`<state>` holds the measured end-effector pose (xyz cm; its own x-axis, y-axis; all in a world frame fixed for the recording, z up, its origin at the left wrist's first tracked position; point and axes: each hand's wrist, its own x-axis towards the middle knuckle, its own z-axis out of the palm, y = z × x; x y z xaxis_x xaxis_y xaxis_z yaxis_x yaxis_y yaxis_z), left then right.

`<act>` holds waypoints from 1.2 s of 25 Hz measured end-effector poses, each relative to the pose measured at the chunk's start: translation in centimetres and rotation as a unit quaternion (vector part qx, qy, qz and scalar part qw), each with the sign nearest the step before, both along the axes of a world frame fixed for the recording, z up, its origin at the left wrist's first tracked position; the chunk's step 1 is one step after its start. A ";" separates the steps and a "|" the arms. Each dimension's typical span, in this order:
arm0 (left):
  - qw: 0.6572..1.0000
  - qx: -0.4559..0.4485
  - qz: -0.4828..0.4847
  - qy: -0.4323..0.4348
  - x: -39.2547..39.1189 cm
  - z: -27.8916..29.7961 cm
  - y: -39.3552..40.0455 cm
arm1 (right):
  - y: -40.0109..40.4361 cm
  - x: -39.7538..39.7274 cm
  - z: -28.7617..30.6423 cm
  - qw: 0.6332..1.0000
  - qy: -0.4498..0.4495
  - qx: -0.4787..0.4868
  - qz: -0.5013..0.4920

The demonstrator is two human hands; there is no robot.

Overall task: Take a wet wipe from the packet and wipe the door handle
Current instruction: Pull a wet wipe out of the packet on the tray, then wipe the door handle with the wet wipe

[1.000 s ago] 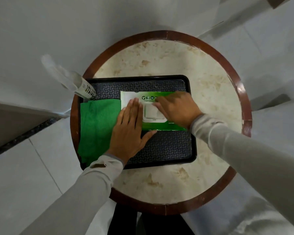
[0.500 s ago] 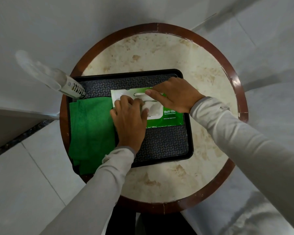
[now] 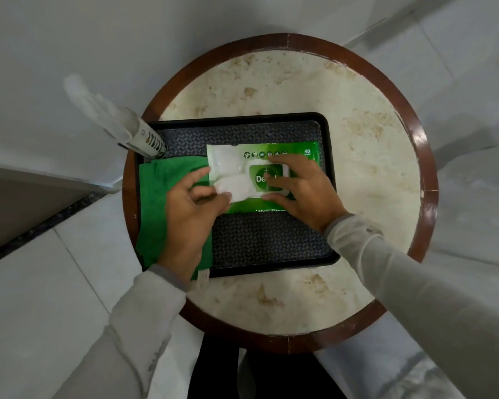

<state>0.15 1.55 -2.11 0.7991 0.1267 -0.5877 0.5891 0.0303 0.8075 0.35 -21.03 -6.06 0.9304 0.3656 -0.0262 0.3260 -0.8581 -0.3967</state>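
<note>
A green and white wet wipe packet lies flat on a black tray. My left hand pinches a white wet wipe between thumb and fingers at the packet's left side. The wipe still lies against the packet. My right hand is on the packet, with its thumb and spread fingers around the white-framed lid. No door handle is in view.
The tray sits on a round marble-topped table with a dark wooden rim. A folded green cloth covers the tray's left part. A white spray bottle stands at the tray's back left corner. Pale floor tiles surround the table.
My left hand has drawn back to the left with a white wipe pinched in it. My right hand has shifted from the packet's top edge onto the lid.
</note>
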 end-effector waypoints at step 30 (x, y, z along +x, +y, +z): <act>0.897 0.088 0.099 -0.422 -3.5 53.2 43.2 | 48.1 2.4 55.9 0.781 0.214 0.584 0.059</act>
<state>-3.33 44.77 51.05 0.9012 0.3472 0.2593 -0.2379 -0.1038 0.9657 2.78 27.10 49.84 0.8858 0.4551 0.0912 -0.0003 0.1970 -0.9804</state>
